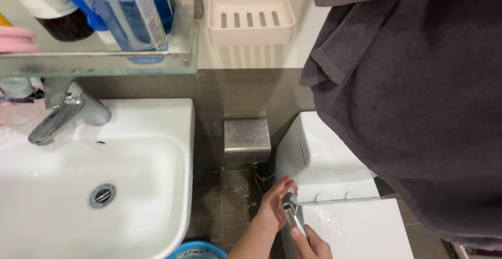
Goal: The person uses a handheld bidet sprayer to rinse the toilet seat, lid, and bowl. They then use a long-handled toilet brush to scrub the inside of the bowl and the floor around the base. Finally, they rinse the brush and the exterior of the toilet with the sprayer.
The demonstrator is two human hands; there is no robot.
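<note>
A: What are the hands on?

B: A small shiny chrome spray nozzle (pixel 291 210), low in the scene, just in front of the near-left corner of the white toilet tank (pixel 319 159) and above the wet white toilet lid (pixel 361 230). The right hand (pixel 309 244) is closed round its handle from below, thumb laid along the top. The left hand (pixel 274 201) has its fingers loosely curved, touching the nozzle head from the left; I can't tell whether it truly grips.

A: How would that piece handle?

B: I'd judge it rigid, polished metal or plated plastic, light enough for one hand. Water drops on the lid suggest it may be wet, so slippery. The narrow handle is the sure hold; the rounded head gives less purchase. A thin hose (pixel 257 178) seems to trail toward the dark tiled wall, so it may tug back.

A: And around it?

B: To the left, a white ceramic washbasin (pixel 157 186) with a chrome tap (pixel 63 117); far, a brushed steel wall box (pixel 247 139) and a pale pink slotted soap dish (pixel 251 18); right, a big dark grey towel (pixel 418 107) hanging over the tank. A blue bucket rim (pixel 196 248) shows near, below the basin.
</note>
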